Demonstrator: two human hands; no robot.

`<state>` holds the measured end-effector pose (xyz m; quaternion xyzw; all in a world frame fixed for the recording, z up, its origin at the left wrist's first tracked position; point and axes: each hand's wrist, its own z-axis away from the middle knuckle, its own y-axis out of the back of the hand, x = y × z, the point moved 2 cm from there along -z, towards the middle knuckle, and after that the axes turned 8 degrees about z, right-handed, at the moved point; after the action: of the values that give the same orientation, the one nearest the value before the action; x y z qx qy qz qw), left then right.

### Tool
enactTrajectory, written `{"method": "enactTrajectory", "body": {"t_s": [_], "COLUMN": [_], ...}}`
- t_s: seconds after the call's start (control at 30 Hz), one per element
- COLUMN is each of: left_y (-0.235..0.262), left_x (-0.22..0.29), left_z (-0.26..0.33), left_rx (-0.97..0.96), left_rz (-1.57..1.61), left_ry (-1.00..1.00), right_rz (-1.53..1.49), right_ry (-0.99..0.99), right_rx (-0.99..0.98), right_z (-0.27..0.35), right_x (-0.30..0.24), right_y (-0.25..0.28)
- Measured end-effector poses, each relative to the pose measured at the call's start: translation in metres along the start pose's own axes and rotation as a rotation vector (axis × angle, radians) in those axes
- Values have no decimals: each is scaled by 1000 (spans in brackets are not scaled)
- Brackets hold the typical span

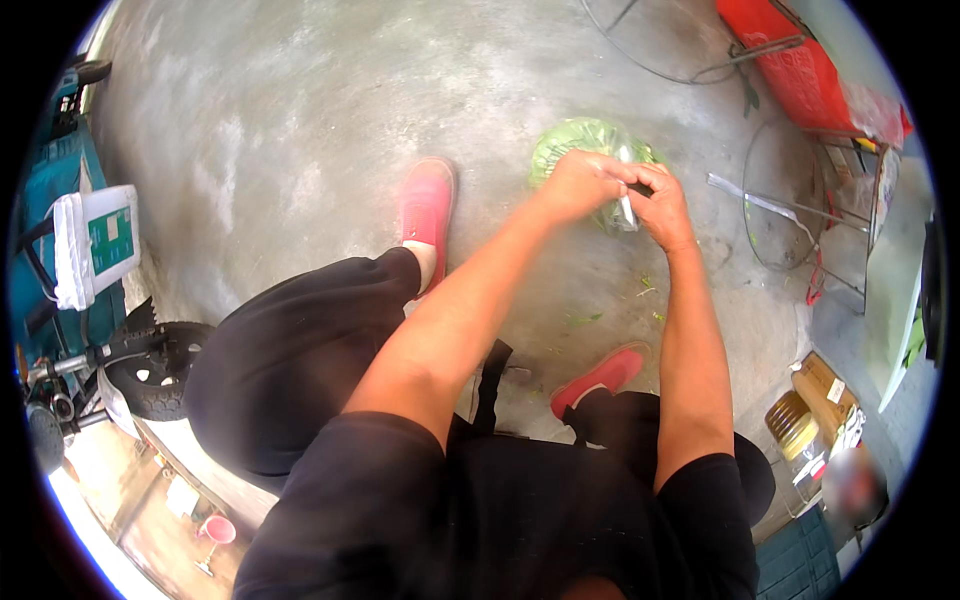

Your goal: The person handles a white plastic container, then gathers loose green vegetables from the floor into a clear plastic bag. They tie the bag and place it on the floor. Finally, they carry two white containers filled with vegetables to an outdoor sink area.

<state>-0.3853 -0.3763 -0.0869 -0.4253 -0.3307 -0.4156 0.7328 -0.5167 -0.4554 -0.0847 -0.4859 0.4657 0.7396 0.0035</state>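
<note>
Both my hands are out in front of me over the floor, close together, at a clear plastic bag (618, 222) with something light green (575, 140) in or under it. My left hand (584, 186) is closed, fingertips pinched at the gathered top of the bag. Facing it, my right hand (664, 212) has its thumb and fingers bent together on the same gathered plastic. A whitish strip of the plastic sticks up and down between the fingers. The hands cover part of the bag, and I cannot tell exactly what the green contents are.
My pink shoes (428, 205) stand on the concrete floor (270, 130). Green leaf scraps (583, 320) lie near the right shoe. At left are a wheel (160, 370) and a white box (95, 245). A metal-legged stand (850, 220) and cardboard box (825, 395) are at right.
</note>
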Motion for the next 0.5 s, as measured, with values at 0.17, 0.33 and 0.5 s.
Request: {"method": "enactTrajectory", "body": {"t_s": [0.17, 0.33, 0.5], "left_y": [-4, -2, -7], "left_x": [-2, 0, 0], "left_z": [2, 8, 11], "left_rx": [146, 182, 298], "left_rz": [-548, -961, -920], "left_ry": [-425, -579, -688], "right_rz": [-237, -279, -552], "right_ry": [-331, -430, -419], "right_rx": [-89, -144, -104], "right_z": [3, 7, 11], "right_x": [5, 3, 4], "right_y": [-5, -9, -12]}}
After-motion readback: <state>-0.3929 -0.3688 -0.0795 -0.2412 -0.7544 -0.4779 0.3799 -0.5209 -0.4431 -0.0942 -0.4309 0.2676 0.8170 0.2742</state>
